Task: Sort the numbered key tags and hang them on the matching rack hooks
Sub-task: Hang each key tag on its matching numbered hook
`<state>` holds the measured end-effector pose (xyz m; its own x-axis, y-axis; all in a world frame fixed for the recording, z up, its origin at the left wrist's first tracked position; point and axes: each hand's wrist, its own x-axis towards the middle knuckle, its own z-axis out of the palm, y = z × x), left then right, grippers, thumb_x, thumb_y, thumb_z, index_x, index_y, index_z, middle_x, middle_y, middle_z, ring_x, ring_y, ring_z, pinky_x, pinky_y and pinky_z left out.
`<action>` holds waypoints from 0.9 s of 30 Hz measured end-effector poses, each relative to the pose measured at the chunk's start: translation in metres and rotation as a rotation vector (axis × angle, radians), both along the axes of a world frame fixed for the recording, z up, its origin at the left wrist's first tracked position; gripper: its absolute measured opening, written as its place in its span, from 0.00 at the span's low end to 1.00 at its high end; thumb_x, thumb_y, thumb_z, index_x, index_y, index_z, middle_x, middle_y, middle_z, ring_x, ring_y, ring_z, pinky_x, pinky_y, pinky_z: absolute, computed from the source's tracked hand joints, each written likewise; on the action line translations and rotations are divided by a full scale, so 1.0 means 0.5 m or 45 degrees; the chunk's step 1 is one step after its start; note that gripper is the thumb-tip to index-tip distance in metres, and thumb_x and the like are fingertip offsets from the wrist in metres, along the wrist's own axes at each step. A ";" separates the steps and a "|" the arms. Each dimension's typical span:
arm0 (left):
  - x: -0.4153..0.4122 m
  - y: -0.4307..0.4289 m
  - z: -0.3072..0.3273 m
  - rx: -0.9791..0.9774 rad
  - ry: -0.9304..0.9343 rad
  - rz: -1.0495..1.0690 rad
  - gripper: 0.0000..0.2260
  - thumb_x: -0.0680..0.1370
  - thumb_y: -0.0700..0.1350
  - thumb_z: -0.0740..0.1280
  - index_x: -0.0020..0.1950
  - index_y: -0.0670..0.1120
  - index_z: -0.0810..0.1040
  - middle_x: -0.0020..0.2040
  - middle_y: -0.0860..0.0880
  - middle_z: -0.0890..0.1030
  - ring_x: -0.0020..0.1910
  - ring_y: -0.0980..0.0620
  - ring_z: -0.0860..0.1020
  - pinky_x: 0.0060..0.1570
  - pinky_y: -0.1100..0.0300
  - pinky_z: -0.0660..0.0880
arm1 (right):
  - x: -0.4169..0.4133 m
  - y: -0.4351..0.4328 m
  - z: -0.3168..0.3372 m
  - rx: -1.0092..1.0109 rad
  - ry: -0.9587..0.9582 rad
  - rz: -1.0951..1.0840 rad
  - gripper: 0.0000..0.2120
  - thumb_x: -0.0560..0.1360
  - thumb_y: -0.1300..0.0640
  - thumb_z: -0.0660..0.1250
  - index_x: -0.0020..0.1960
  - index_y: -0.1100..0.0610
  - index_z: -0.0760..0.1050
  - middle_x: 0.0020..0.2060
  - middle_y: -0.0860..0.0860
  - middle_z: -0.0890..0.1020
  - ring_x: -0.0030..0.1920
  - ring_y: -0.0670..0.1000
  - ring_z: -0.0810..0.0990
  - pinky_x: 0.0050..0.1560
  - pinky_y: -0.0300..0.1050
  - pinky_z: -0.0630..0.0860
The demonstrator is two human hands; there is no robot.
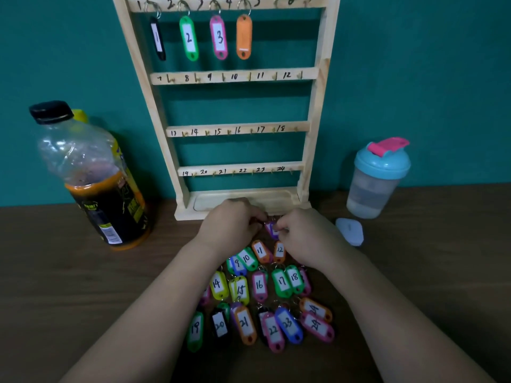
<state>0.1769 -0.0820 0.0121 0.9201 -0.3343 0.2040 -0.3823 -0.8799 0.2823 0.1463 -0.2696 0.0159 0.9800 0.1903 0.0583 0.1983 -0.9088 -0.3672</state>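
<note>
A wooden key rack [313, 106] stands against the teal wall, its rows numbered 1 to 24. On the top row hang a black tag 1 [157, 38], a green tag 2 [189, 38], a pink tag 3 [219, 37] and an orange tag [244, 36] on hook 4. Several coloured numbered tags [260, 294] lie in rows on the table. Just in front of the rack's base, my left hand [229, 225] and my right hand [307, 236] meet at a purple tag [272, 229]; both pinch it. Its number is hidden.
A large bottle [94, 178] with a black cap and dark liquid stands at the left. At the right stands a shaker cup [373, 181] with a blue lid, and a small white object [350, 230] lies before it. The table [83, 286] is dark wood.
</note>
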 end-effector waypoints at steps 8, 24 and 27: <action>0.003 -0.006 -0.010 -0.071 -0.097 0.008 0.06 0.78 0.45 0.71 0.51 0.57 0.84 0.49 0.54 0.82 0.50 0.47 0.81 0.46 0.52 0.79 | -0.006 0.002 -0.003 0.016 -0.064 0.023 0.12 0.84 0.54 0.65 0.59 0.48 0.87 0.50 0.50 0.87 0.46 0.51 0.84 0.48 0.52 0.83; -0.010 0.013 0.022 -0.400 -0.045 0.001 0.03 0.77 0.46 0.72 0.48 0.51 0.78 0.44 0.53 0.81 0.43 0.52 0.77 0.41 0.56 0.71 | 0.028 -0.006 0.006 0.137 -0.082 -0.108 0.10 0.82 0.51 0.70 0.62 0.47 0.84 0.56 0.48 0.86 0.53 0.50 0.83 0.53 0.53 0.83; -0.015 0.021 0.036 -0.534 0.059 0.065 0.03 0.79 0.48 0.70 0.47 0.51 0.78 0.43 0.52 0.83 0.45 0.52 0.80 0.47 0.54 0.76 | 0.034 -0.007 0.008 0.136 -0.060 -0.112 0.06 0.81 0.52 0.70 0.57 0.45 0.83 0.54 0.47 0.85 0.53 0.50 0.82 0.52 0.52 0.83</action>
<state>0.1693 -0.0714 0.0303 0.9448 -0.1847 0.2706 -0.3195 -0.7026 0.6358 0.1632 -0.2732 0.0197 0.9884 0.0941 0.1196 0.1388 -0.8797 -0.4549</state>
